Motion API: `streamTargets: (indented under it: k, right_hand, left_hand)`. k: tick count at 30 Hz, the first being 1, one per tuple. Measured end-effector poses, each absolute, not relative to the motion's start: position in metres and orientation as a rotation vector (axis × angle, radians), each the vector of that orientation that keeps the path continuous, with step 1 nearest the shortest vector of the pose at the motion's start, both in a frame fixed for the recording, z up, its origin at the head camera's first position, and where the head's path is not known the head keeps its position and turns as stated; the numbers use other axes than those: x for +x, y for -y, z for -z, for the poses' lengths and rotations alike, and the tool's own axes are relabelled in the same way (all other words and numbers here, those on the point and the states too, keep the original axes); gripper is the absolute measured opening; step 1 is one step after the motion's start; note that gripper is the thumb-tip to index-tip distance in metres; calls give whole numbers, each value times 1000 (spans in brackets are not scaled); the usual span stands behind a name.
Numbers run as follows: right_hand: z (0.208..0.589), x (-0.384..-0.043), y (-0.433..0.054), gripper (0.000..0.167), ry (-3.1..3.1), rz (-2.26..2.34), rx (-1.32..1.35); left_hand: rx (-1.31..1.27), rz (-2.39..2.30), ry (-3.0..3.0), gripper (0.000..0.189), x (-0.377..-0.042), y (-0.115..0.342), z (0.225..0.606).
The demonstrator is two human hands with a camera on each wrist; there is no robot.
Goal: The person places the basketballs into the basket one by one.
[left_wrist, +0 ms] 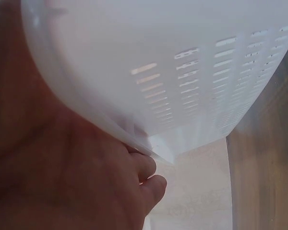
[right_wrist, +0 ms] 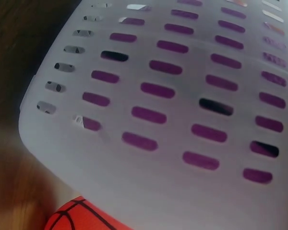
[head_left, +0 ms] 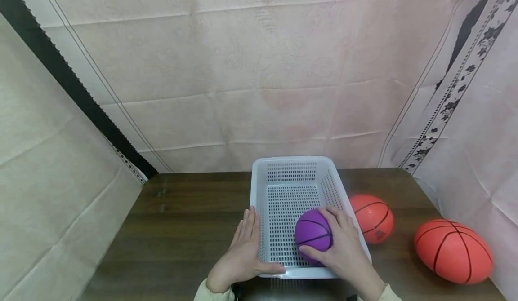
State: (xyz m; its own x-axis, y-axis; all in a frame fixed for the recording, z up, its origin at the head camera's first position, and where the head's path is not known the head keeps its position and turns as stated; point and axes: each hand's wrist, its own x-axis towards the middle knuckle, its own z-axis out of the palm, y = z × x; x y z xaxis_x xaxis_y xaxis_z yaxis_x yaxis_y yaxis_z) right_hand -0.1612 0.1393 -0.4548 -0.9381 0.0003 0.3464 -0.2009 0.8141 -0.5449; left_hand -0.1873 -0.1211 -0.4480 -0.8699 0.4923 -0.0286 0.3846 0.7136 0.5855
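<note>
A white plastic basket (head_left: 293,159) with slotted walls stands on the table, tilted a little in the head view. Inside its near right corner is a small purple basketball (head_left: 309,231) with black lines. My right hand (head_left: 344,247) grips this ball, thumb on the near side and fingers over the top right. Through the slots in the right wrist view, the purple ball (right_wrist: 165,67) shows behind the basket wall. My left hand (head_left: 240,254) rests along the basket's left rim with straight fingers, its thumb lying on the near rim. In the left wrist view its fingertips reach the rim.
Right of the basket lies an orange-red basketball (head_left: 374,222), close to the basket wall. Farther right sits a larger-looking orange-red basketball (head_left: 453,251) near the table's right edge. Pale cloth (head_left: 263,76) hangs behind and at both sides of the dark wooden table (head_left: 182,238).
</note>
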Motion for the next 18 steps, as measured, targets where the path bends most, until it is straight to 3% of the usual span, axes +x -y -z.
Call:
streamTargets:
  k: [18]
  right_hand:
    - [456,-164,-136,102,2781,-781,129]
  left_hand:
    - [721,-885,-2748,137,-187,121,447]
